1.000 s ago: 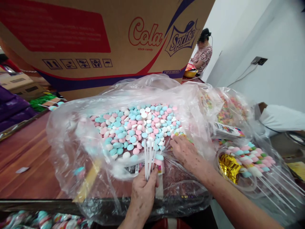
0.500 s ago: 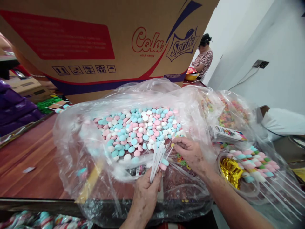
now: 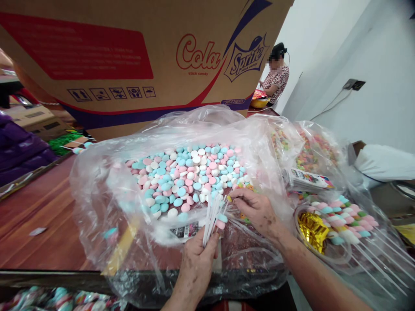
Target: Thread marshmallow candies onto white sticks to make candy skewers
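Note:
My left hand (image 3: 198,255) is closed round a bundle of thin white sticks (image 3: 211,218) that fan upward. On one stick of the bundle sit a blue and a pink candy (image 3: 221,220). Close to the tips, my right hand (image 3: 254,207) pinches a small yellow candy ring (image 3: 229,199) at the end of a stick. Behind both hands, many pink, blue and white button-shaped candies (image 3: 181,177) lie in a large clear plastic bag (image 3: 94,185) spread over the table. More small rings lie partly hidden under my right hand.
A big cardboard box (image 3: 106,43) stands behind the bag. At right are a round tub (image 3: 340,255) with gold foil ties (image 3: 311,231), finished candy skewers (image 3: 346,218), a stack of printed labels (image 3: 309,179) and bags of candy rings (image 3: 316,149). A person (image 3: 275,77) works further back.
My right hand has moved slightly left and down, bringing the yellow ring to a stick's tip. My left hand keeps its grip on the bundle. The view has shifted slightly.

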